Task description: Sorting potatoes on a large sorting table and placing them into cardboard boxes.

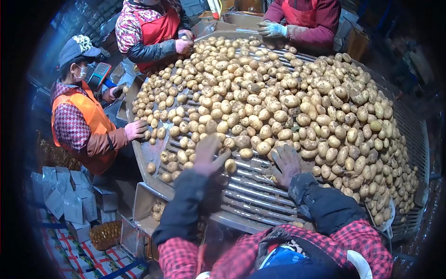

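Observation:
A large heap of potatoes (254, 101) covers much of a slatted metal sorting table (251, 188). My left hand (209, 155), in a pinkish glove and blurred, is over the near edge of the heap, beside a single potato (230, 165); whether it touches or holds one cannot be told. My right hand (287, 164), in a dirty glove, is spread with its fingers apart against the potatoes at the heap's near edge. Bare slats show between and below both hands. Dark sleeve covers reach up to both gloves.
Three co-workers stand around the far and left sides, their gloved hands (136, 129) at the table's rim (139, 157). An open cardboard box (143, 205) with potatoes stands below the near left rim. White cartons (62, 195) and a full net bag (105, 235) lie at lower left.

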Available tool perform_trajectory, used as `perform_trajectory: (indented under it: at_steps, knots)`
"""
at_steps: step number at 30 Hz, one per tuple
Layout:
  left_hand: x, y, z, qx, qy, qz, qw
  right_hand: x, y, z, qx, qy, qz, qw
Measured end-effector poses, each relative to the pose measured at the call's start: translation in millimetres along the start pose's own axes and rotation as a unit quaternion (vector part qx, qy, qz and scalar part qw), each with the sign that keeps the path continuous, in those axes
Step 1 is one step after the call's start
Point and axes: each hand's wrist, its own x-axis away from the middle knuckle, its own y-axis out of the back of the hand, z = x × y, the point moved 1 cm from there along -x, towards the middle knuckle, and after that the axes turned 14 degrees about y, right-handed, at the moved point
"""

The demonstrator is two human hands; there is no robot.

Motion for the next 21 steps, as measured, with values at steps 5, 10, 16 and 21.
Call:
perform_trajectory:
  at_steps: [5, 10, 16, 21]
  knots:
    - [-102.3, -62.7, 16.6, -0.195, 0.151, 0.166, 0.955, 0.9, 1.0, 0.9, 0.012, -0.004, 0.017, 1.000]
    - [-143.1, -38.9, 81.9, -0.296, 0.225, 0.154, 0.915, -0.9, 2.8, 0.1, -0.007, 0.003, 0.033, 0.999]
    - [-167.9, -13.9, 57.9, -0.150, 0.224, -0.014, 0.963, -2.9, 4.6, -0.3, -0.016, 0.012, 0.005, 1.000]
    - [-179.1, -74.6, -44.5, -0.203, 0.189, 0.203, 0.939, -1.5, 2.0, 0.0, -0.022, 0.015, 0.024, 0.999]
